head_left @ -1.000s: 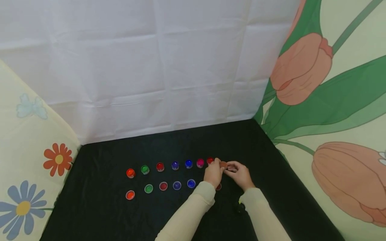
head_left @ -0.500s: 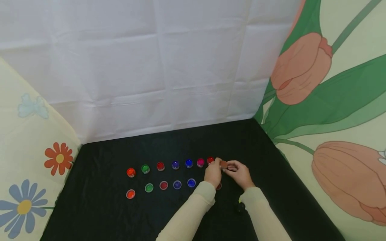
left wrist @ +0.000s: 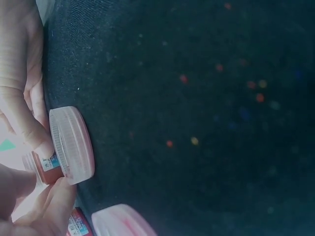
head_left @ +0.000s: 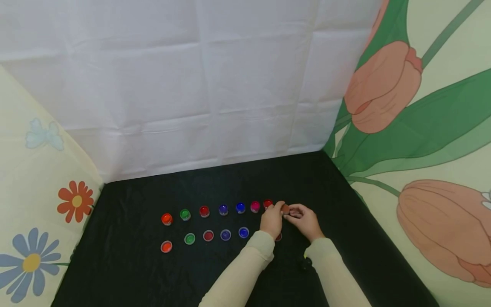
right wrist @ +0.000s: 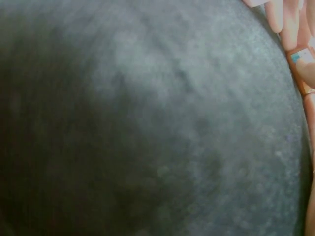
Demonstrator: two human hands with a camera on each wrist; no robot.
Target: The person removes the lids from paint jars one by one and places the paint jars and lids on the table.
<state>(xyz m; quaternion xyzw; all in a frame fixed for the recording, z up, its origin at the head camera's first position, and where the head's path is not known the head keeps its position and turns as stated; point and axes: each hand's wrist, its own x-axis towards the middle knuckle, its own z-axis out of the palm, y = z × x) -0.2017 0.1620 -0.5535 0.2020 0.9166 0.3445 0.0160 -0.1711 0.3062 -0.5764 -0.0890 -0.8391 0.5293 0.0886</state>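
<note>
Between my hands is a small paint jar (head_left: 285,209) with a brown top face. My left hand (head_left: 270,220) pinches it from the left and my right hand (head_left: 304,222) from the right. In the left wrist view the brown jar (left wrist: 51,173) shows a blue-and-white label under a thumb. A translucent ribbed lid (left wrist: 73,145) is in front of it, close to the fingertips. The right wrist view catches only part of the jar (right wrist: 298,58) at its edge. Beside my left fingers stands a red paint jar (head_left: 267,204).
A back row of paint jars runs left, from pink (head_left: 255,207) to orange (head_left: 166,219). Nearer lies a row of round lids in similar colours, such as the blue lid (head_left: 243,232); my left wrist hides part of it. Black cloth (head_left: 184,281) covers the table.
My left fingertips have shifted slightly to the right over the brown jar's face. My right hand and the rows of jars and lids stay put.
</note>
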